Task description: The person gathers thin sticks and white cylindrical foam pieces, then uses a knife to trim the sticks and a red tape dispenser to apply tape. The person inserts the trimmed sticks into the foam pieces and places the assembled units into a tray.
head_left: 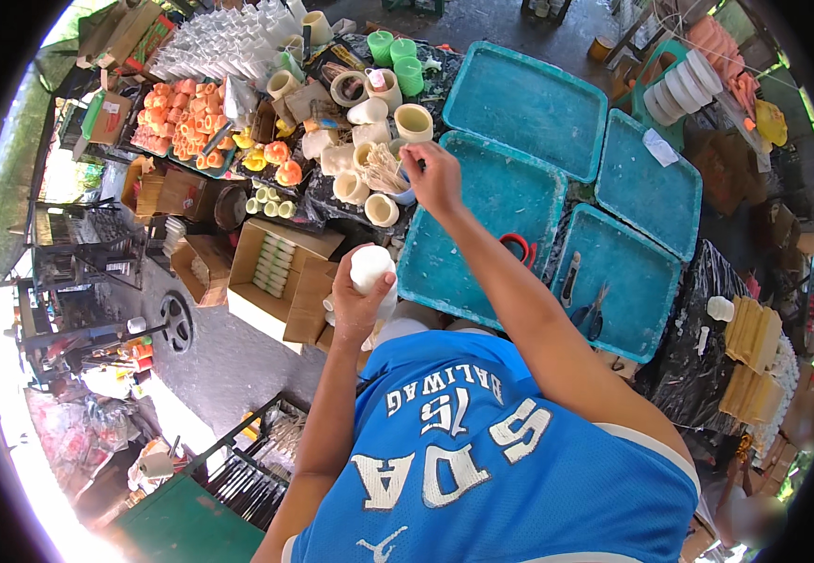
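Observation:
My left hand (358,305) is wrapped round a white pillar candle (370,266), its rounded pale end facing up. Farther off, my right hand (433,176) is closed in a pinch beside a bundle of thin cream-coloured wicks (381,171) standing in a blue container (404,197). Whatever lies between those fingertips is too small to make out. Around the bundle stand several cream cylinders, among them a hollow one (382,209) and a wider one (414,122).
Teal trays (482,246) lie to the right, with red-handled scissors (518,248) and a cutter knife (570,279) in them. An open cardboard box (280,272) of pale green candles stands left. Orange moulded pieces (196,117) and green candles (408,75) sit farther back.

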The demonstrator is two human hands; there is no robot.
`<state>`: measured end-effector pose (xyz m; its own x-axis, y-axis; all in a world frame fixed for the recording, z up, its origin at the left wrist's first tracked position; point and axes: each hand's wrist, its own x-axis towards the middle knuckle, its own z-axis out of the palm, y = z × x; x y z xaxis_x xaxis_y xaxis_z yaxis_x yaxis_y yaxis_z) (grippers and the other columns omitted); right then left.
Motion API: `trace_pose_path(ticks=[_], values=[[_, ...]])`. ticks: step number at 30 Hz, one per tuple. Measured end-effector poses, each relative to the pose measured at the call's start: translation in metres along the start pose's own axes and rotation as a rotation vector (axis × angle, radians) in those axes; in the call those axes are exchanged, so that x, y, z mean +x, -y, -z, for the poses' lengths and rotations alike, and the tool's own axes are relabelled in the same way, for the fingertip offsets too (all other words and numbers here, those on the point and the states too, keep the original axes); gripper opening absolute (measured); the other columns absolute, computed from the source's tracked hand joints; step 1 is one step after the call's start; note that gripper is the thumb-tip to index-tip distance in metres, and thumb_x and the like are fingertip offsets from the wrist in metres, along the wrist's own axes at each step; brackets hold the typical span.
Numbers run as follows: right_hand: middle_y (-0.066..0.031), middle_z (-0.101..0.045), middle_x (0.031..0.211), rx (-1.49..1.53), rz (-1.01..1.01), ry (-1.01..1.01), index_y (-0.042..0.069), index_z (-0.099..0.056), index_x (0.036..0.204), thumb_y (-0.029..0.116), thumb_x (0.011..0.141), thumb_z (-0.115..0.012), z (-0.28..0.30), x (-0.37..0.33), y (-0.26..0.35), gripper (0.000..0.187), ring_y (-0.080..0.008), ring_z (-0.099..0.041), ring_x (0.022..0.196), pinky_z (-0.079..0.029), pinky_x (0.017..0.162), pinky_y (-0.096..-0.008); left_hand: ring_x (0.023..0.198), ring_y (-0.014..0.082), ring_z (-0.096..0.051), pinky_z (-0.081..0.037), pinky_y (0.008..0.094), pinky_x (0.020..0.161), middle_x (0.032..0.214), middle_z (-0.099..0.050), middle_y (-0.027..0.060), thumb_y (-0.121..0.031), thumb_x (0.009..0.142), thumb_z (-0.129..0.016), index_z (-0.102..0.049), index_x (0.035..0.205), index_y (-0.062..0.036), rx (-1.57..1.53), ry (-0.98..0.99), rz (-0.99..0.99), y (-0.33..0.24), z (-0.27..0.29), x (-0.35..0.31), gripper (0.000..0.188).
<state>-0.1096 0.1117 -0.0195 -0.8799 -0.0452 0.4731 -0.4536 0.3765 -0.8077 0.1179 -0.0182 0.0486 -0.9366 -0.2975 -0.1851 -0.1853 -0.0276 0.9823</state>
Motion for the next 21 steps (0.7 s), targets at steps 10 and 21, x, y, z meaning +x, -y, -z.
trace_pose_path(ticks=[10, 21], values=[[-0.0074, -0.074, 0.091, 0.26, -0.075, 0.378, 0.011, -0.081, 0.108, 0.005, 0.094, -0.079, 0.182, -0.072, 0.132, 0.016, -0.0261, -0.073, 0.073, -0.057, 0.064, -0.0348, 0.101, 0.0215, -0.072, -0.058, 0.0368, 0.087, 0.111, -0.073, 0.0109, -0.037, 0.087, -0.093, -0.063, 0.137, -0.0048, 0.222, 0.277, -0.192, -0.043, -0.019, -0.008, 0.066], [-0.0038, -0.067, 0.078, -0.051, -0.054, 0.3, 0.014, -0.084, 0.102, 0.01, 0.084, -0.087, 0.236, -0.099, 0.165, 0.019, -0.0212, -0.064, 0.061, -0.048, 0.054, -0.0353, 0.094, 0.0293, -0.077, -0.059, 0.037, 0.081, 0.106, -0.077, 0.016, -0.002, 0.085, -0.085, -0.072, 0.124, -0.0046, 0.484, 0.483, -0.388, -0.07, -0.055, -0.004, 0.042]])
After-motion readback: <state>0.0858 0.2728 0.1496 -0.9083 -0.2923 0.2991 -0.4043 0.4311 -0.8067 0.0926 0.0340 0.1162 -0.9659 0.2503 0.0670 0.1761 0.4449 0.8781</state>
